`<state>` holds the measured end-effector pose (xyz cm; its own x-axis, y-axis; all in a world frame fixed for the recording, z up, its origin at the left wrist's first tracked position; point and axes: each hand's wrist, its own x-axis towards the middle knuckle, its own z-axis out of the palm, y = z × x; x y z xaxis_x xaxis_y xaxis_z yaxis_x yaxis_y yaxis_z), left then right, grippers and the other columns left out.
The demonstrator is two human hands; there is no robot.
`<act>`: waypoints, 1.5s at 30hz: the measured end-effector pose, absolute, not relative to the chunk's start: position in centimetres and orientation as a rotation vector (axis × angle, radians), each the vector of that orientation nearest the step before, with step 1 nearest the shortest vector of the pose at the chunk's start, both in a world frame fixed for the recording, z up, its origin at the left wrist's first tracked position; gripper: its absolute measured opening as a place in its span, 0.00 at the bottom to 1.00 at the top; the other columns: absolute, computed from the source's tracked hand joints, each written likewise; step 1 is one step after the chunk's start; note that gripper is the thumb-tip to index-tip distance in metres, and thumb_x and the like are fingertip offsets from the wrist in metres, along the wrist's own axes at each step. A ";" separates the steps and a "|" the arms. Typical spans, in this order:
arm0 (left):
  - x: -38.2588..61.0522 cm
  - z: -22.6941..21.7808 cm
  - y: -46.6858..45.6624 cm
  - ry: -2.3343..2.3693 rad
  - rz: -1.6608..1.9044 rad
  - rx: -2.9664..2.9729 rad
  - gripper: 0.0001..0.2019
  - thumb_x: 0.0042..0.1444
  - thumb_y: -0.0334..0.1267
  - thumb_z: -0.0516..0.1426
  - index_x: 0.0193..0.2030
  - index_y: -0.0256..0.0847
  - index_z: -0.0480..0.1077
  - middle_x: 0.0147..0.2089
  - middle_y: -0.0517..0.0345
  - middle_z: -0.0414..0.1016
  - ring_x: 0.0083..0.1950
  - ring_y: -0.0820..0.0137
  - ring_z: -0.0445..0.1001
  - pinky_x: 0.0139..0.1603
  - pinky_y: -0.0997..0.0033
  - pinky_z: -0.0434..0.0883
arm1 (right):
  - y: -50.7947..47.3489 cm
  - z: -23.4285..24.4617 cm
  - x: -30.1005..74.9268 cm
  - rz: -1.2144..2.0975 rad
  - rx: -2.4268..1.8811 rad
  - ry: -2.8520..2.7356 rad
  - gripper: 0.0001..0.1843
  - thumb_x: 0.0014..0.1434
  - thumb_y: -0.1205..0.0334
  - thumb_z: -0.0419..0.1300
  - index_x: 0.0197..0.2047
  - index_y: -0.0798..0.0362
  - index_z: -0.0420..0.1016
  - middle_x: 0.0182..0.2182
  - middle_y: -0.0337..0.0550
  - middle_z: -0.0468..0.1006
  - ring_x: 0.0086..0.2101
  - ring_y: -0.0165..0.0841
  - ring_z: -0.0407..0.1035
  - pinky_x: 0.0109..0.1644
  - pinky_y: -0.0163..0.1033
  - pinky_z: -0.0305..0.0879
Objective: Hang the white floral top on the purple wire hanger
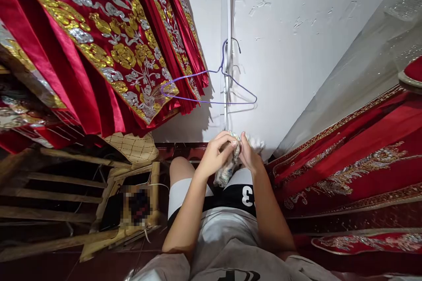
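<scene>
- Ahead of the fingers point(223, 137), the purple hanger point(211, 102) and, behind it, the white wall point(277, 74) bar the way.
- Left: hanging embroidered cloth point(125, 48) and a wooden chair point(66, 196).
- Right: an open gap, then red garments point(356, 158).

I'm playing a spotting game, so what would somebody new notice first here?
Probably the shiny red cloth with gold and silver flowers, hanging at the upper left. Next might be the purple hanger against the white wall, above the left hand and right hand, which meet at a pale, crumpled bundle.
</scene>
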<state>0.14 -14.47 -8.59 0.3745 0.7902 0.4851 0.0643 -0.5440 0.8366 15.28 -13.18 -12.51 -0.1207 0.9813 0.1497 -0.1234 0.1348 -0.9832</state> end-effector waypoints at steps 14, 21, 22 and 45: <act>-7.5 -12.5 -11.0 1.473 0.053 2.357 0.24 0.62 0.59 0.54 0.37 0.37 0.77 0.39 0.43 0.82 0.44 0.48 0.80 0.48 0.56 0.72 | -4.8 -4.7 17.8 0.687 -0.867 -1.646 0.22 0.46 0.65 0.66 0.47 0.53 0.82 0.46 0.47 0.84 0.49 0.44 0.75 0.56 0.47 0.70; -12.0 -9.1 -8.1 1.785 -0.097 2.374 0.17 0.63 0.48 0.54 0.42 0.38 0.78 0.44 0.39 0.81 0.46 0.48 0.80 0.47 0.57 0.72 | -0.5 -7.3 17.8 0.724 -1.204 -1.474 0.05 0.52 0.62 0.58 0.29 0.52 0.74 0.29 0.42 0.79 0.34 0.38 0.71 0.44 0.43 0.69; -12.5 -8.7 -7.5 1.775 0.023 2.411 0.18 0.62 0.48 0.54 0.41 0.37 0.78 0.44 0.39 0.80 0.47 0.49 0.79 0.48 0.57 0.72 | -0.9 -7.4 18.3 0.692 -1.202 -1.466 0.06 0.53 0.62 0.58 0.26 0.52 0.71 0.25 0.40 0.75 0.31 0.36 0.68 0.41 0.41 0.67; -13.2 -0.1 -6.0 1.131 0.646 2.848 0.08 0.49 0.39 0.56 0.24 0.43 0.61 0.49 0.44 0.74 0.59 0.49 0.70 0.61 0.51 0.69 | -7.4 -5.0 19.7 0.502 -1.147 -1.654 0.08 0.50 0.61 0.58 0.22 0.53 0.66 0.20 0.36 0.64 0.26 0.29 0.56 0.32 0.37 0.50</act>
<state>-13.15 -5.97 -0.06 0.6540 0.6588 0.3719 0.6549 -0.7391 0.1577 19.71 -7.37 -4.99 -0.0295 0.8655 0.5000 0.4421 0.4599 -0.7701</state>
